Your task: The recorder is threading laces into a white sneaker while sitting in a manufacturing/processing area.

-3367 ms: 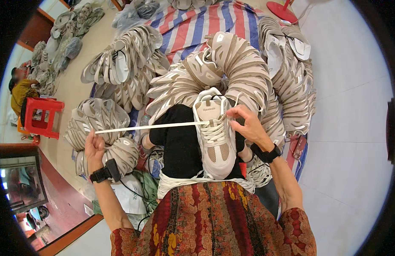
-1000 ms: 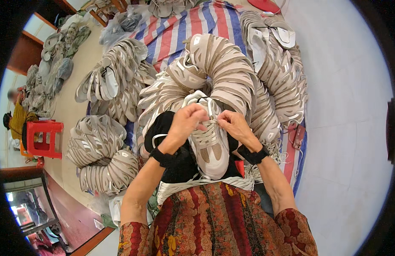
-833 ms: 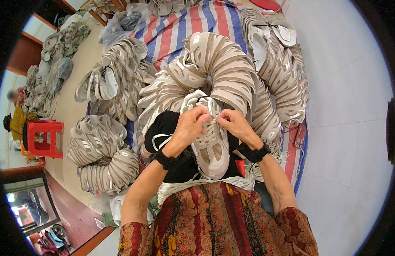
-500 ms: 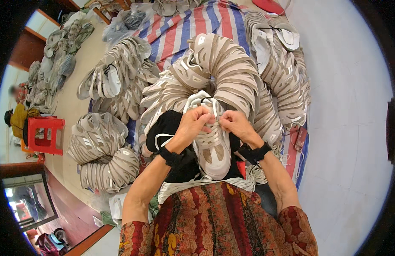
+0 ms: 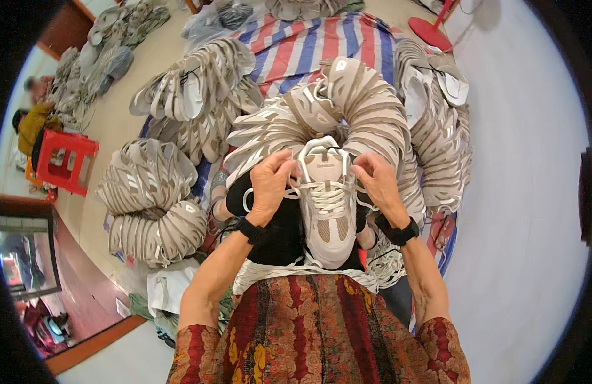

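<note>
A beige and white sneaker (image 5: 328, 233) rests on my black-covered lap, its toe toward me. White shoelaces (image 5: 328, 200) cross over its tongue in several rows. At the shoe's left edge, my left hand (image 5: 270, 184) has thumb and fingers pinched together on a lace end. My right hand (image 5: 379, 182) pinches at the opposite edge, beside the upper eyelets, with the lace there mostly hidden by the fingers. A loop of lace hangs below my left hand.
Curved rows of nested beige shoe uppers (image 5: 372, 109) lie just beyond the sneaker, with more bundles (image 5: 158, 233) on both sides. A striped sheet (image 5: 321, 48) covers the floor. A bundle of white laces (image 5: 385, 265) lies by my lap. A red stool (image 5: 65, 160) stands left, near another person.
My hands have moved apart from the middle of the tongue to the shoe's two sides. The tongue now shows between them, and the head view has shifted.
</note>
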Demonstrator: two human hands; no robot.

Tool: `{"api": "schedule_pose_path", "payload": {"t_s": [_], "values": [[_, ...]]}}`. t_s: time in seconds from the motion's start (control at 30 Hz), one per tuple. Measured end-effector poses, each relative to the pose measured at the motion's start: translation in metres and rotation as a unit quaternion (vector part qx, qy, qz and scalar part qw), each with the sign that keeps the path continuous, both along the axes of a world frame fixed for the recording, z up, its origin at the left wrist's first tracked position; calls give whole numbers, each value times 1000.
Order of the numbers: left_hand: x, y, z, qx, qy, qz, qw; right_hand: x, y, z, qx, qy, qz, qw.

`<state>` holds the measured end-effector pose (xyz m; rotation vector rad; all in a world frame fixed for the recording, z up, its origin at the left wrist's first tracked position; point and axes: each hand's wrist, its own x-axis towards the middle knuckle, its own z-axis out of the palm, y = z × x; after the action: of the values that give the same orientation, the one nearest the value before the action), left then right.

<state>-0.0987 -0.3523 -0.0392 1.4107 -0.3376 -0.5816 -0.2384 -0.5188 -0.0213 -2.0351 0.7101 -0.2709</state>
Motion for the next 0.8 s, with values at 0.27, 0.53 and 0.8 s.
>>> {"api": "schedule_pose_path", "payload": {"t_s": [0.27, 0.53, 0.8], "values": [[-8, 27, -13, 181, 38, -217, 958, 40, 36, -2, -267, -68, 197, 941], [-5, 23, -2, 232, 60, -236, 942, 38, 34, -5, -238, -66, 239, 939], [-11, 14, -23, 227, -490, -135, 831, 36, 35, -14, -238, -132, 280, 920]]}}
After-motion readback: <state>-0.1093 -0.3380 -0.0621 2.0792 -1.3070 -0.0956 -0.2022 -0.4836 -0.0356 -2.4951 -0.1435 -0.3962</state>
